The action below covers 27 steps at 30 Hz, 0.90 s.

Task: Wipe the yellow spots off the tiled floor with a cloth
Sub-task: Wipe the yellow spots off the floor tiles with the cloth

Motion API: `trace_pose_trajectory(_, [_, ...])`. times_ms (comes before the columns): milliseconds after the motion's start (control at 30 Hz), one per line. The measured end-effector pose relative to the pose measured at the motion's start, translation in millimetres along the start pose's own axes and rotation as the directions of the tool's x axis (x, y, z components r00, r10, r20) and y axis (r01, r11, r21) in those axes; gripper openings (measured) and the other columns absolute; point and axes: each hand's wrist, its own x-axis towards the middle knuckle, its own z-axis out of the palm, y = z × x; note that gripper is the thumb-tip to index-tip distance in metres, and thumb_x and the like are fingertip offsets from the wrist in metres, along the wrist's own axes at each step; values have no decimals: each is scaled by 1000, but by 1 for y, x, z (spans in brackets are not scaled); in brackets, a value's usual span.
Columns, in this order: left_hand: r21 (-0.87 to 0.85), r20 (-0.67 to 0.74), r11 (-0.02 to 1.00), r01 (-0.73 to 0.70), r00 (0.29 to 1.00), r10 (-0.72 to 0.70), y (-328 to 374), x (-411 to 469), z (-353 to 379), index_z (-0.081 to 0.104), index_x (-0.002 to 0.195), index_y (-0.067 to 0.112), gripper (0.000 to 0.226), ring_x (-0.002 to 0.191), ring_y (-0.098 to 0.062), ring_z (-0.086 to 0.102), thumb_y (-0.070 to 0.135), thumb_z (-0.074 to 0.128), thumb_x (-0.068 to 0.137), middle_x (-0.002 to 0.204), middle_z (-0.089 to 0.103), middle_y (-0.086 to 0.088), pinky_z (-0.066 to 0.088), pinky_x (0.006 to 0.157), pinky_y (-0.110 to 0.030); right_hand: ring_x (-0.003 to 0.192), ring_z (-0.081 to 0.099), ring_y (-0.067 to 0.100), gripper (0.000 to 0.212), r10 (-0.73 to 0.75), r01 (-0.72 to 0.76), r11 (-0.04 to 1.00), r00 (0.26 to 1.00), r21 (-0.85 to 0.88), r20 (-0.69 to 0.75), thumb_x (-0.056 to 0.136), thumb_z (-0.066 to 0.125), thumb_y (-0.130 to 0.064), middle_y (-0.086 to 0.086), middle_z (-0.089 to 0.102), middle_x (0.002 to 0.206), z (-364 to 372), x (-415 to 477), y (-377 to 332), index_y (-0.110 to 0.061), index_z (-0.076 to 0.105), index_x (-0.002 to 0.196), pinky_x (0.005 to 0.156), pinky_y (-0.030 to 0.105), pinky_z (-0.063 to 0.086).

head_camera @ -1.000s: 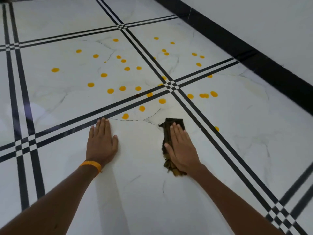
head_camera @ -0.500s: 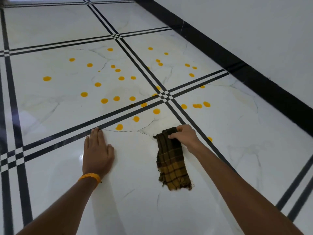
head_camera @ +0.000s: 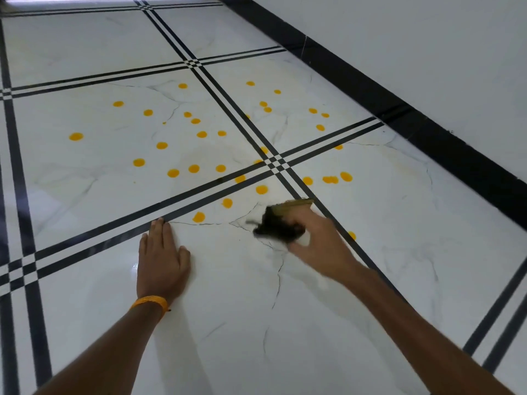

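Several yellow spots [head_camera: 194, 168] dot the white marble floor [head_camera: 228, 323] ahead of me, spread over four tiles around a crossing of black lines. The nearest spots [head_camera: 198, 216] lie just beyond my hands. My right hand [head_camera: 316, 240] is blurred and grips a bunched dark yellow-checked cloth [head_camera: 278, 226], which sits on the floor under its fingers. My left hand [head_camera: 162, 259] lies flat on the tile, fingers together, with an orange band at the wrist. One spot [head_camera: 352, 235] peeks out to the right of my right hand.
Black double lines [head_camera: 273, 162] divide the tiles. A wide black border strip [head_camera: 399, 109] runs diagonally along the right, with a plain white wall [head_camera: 442, 38] beyond it. Thin dark veins cross the tile near the cloth.
The cloth lay spread flat and long half a second ago; it is bunched up under my right hand. The hand has shifted slightly and blurs. My left hand stays planted.
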Motion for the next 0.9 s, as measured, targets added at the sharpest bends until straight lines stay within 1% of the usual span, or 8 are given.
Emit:
trace_pose_trajectory(100, [-3, -4, 1000, -3, 1000, 3, 2, 0, -1, 28, 154, -3, 73, 153, -30, 18, 33, 34, 91, 163, 25, -19, 10, 126, -43, 120, 52, 12, 39, 203, -137, 971, 906, -195, 372, 74, 77, -19, -5, 60, 130, 24, -40, 20, -21, 70, 113, 105, 33, 45])
trace_pose_trajectory(267, [9, -6, 1000, -11, 1000, 11, 3, -1, -2, 27, 154, -3, 72, 153, -30, 18, 32, 34, 91, 163, 25, -19, 9, 126, -42, 117, 54, 17, 23, 270, -290, 952, 948, -102, -171, 99, 55, -18, 4, 60, 125, 57, 13, 22, -11, 65, 119, 100, 29, 44])
trace_pose_trajectory(400, [19, -5, 1000, -16, 1000, 16, 2, -3, -1, 26, 154, -2, 72, 153, -29, 18, 34, 33, 92, 164, 24, -18, 12, 127, -44, 153, 23, 33, 68, 304, -344, 857, 939, -385, -162, 104, 13, -42, 21, 31, 162, 117, 45, 39, 1, 34, 153, 126, 45, 18])
trace_pose_trajectory(567, [50, -7, 998, -33, 999, 33, 0, 1, 1, 27, 154, -3, 72, 153, -30, 18, 32, 31, 92, 163, 24, -20, 10, 126, -45, 147, 30, 36, 73, 278, -392, 759, 917, -520, -286, 104, 12, -48, 22, 34, 159, 70, 26, 92, 4, 28, 153, 121, 50, 26])
trace_pose_trajectory(667, [87, -19, 995, -57, 998, 59, -2, 3, 7, 26, 155, -1, 72, 153, -29, 18, 31, 29, 91, 164, 24, -19, 11, 126, -45, 148, 31, 37, 85, 454, -626, 665, 772, -408, -444, 99, 11, -56, 25, 36, 159, 27, 44, 130, 6, 31, 153, 122, 52, 23])
trace_pose_trajectory(733, [97, -4, 994, -55, 998, 55, -6, 2, 9, 24, 156, 0, 72, 154, -29, 16, 33, 27, 91, 164, 22, -19, 11, 126, -46, 147, 31, 36, 80, 367, -516, 687, 854, -512, -369, 100, 14, -54, 24, 36, 159, 44, 44, 115, 4, 30, 153, 121, 52, 24])
trace_pose_trajectory(833, [113, 10, 992, -59, 998, 59, -8, 1, 9, 20, 157, 1, 74, 155, -27, 12, 35, 22, 92, 166, 17, -17, 10, 126, -46, 156, 18, 23, 68, 138, -130, 801, 990, -585, -30, 104, 26, -49, 6, 23, 168, 69, -18, 98, -9, 25, 159, 126, 46, 18])
trace_pose_trajectory(900, [131, 16, 989, -67, 998, 66, -6, 1, 9, 18, 157, 0, 74, 155, -28, 12, 36, 20, 93, 166, 17, -17, 11, 126, -47, 155, 21, 25, 68, 134, -164, 805, 986, -570, -94, 103, 28, -49, 8, 28, 166, 39, -33, 123, -7, 29, 157, 125, 46, 17])
